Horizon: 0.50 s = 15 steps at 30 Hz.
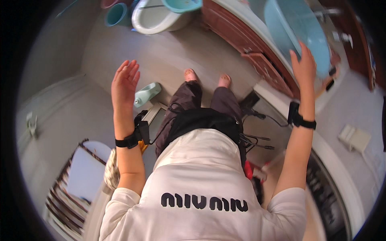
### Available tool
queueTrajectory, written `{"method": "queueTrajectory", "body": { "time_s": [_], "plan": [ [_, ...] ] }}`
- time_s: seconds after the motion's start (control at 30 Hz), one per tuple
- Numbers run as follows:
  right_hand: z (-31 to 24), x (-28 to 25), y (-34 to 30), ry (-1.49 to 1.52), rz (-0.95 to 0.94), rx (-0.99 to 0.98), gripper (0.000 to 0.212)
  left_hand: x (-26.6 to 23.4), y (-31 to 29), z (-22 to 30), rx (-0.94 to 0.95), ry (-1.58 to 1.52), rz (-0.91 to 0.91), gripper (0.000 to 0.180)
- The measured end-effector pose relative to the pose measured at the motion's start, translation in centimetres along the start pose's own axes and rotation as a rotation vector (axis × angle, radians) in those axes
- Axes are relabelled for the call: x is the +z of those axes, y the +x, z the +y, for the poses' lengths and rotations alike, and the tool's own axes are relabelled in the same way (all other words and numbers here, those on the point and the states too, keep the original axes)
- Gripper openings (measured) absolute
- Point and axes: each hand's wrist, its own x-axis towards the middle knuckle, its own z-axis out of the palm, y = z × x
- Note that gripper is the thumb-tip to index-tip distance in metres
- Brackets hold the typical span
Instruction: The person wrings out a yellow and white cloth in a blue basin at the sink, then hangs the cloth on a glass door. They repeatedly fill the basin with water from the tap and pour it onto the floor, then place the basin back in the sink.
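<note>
My left hand (125, 83) is raised in the air with its fingers loosely stretched and nothing in it. Below it, a pale green plastic bottle (148, 95) lies by the floor near my legs. Out to the right, my right hand (305, 68) is at a big light blue basin (277, 20) on the washstand counter. Its thumb stands apart from the stretched fingers, and no object shows in it. Whether the hand touches the basin's rim, I cannot tell. Black straps with small devices circle both wrists.
A white toilet (150, 18) stands ahead, with a turquoise basin (183, 4) over it and a teal bucket (116, 15) beside it. A reddish-brown cabinet (229, 32) runs along the right, one door ajar. A dark slatted rack (60, 201) is at lower left. Cables hang at my waist.
</note>
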Motion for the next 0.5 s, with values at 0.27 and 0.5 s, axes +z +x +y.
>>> {"method": "queueTrajectory", "body": {
  "time_s": [0.27, 0.5],
  "plan": [
    [0.1, -1.4, 0.1, 0.100, -0.137, -0.074, 0.050, -1.1, -11.4, -2.9, 0.191, -0.196, 0.309, 0.030],
    [1.0, -1.9, -0.2, 0.148, -0.178, -0.196, 0.054, -2.3, -19.1, -5.1, 0.322, -0.326, 0.489, 0.028]
  ]
}}
